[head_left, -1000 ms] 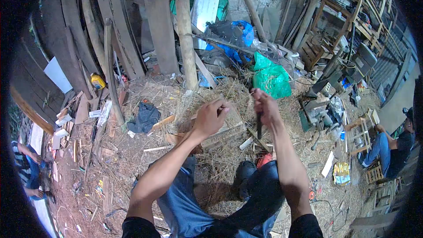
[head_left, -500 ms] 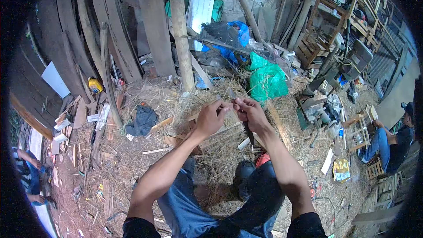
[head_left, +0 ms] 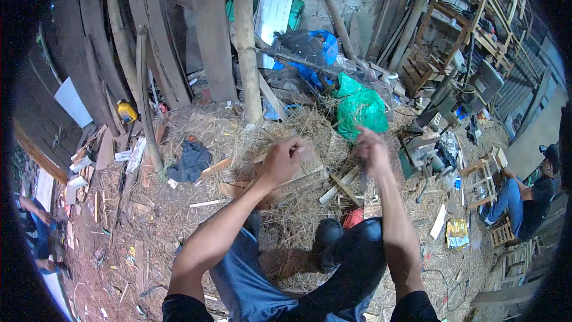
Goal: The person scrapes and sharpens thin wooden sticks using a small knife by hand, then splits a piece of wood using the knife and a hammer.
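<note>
Dark and blurred, a tool (head_left: pixel 364 176) juts below my gripping right hand (head_left: pixel 373 154); I'd steer it clear of my left hand (head_left: pixel 283 160), curled, contents unclear.

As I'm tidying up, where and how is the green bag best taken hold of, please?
The green bag is probably best pinched at its peaked top, coming from above: that part narrows to a point, while the body below bulges wide.
</note>
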`<action>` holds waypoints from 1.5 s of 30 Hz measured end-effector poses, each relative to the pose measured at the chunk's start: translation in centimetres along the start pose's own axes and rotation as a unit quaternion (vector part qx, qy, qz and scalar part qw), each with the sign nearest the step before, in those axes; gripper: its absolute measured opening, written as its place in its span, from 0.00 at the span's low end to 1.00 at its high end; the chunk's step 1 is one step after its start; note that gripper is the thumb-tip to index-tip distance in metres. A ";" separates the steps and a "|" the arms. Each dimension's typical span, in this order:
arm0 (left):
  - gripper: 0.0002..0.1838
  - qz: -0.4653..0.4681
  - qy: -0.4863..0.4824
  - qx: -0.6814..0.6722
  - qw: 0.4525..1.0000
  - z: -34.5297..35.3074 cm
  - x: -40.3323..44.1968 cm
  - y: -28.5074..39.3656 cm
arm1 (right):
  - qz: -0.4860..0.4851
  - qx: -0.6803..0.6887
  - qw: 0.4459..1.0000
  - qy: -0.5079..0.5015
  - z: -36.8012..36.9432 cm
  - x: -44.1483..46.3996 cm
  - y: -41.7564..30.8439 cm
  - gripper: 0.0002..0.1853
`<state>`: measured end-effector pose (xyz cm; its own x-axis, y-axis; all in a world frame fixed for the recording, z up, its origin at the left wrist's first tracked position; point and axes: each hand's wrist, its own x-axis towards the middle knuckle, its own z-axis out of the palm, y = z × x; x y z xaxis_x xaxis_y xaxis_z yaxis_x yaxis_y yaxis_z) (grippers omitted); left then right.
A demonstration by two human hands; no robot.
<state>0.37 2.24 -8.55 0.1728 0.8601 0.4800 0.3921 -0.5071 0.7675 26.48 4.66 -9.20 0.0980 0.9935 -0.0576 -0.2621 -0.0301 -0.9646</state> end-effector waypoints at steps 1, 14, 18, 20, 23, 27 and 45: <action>0.06 0.002 -0.003 -0.003 1.000 0.0 0.3 -0.4 | 0.009 0.000 0.999 -0.053 2.0 -1.4 -0.6 0.16; 0.11 -0.079 -0.120 -0.161 0.976 0.2 0.4 -0.5 | 0.059 0.014 0.990 -0.125 3.8 1.2 0.5 0.13; 0.10 -0.177 -0.109 -0.197 0.958 -1.5 0.1 -0.1 | 0.012 0.091 0.994 0.053 -0.3 1.9 0.0 0.13; 0.10 -0.169 -0.095 -0.191 0.962 -1.5 0.6 -1.9 | 0.016 0.052 0.999 -0.001 0.6 0.6 0.0 0.14; 0.11 -0.148 -0.071 -0.199 0.966 0.2 0.8 -3.9 | 0.021 0.014 0.992 -0.125 5.3 -2.3 -0.5 0.16; 0.10 -0.160 -0.079 -0.135 0.975 1.1 0.8 -1.3 | 0.061 -0.012 0.974 -0.217 7.0 -1.5 1.3 0.12; 0.14 -0.297 -0.191 -0.370 0.859 0.9 0.7 -1.3 | 0.110 0.008 0.969 -0.222 7.0 -1.9 0.8 0.12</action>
<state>0.78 3.52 -9.54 0.4805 0.8631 -0.1559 -0.1446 0.2532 0.9565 19.38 3.49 -8.01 -0.3833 0.9128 -0.1412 -0.2451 -0.2479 -0.9373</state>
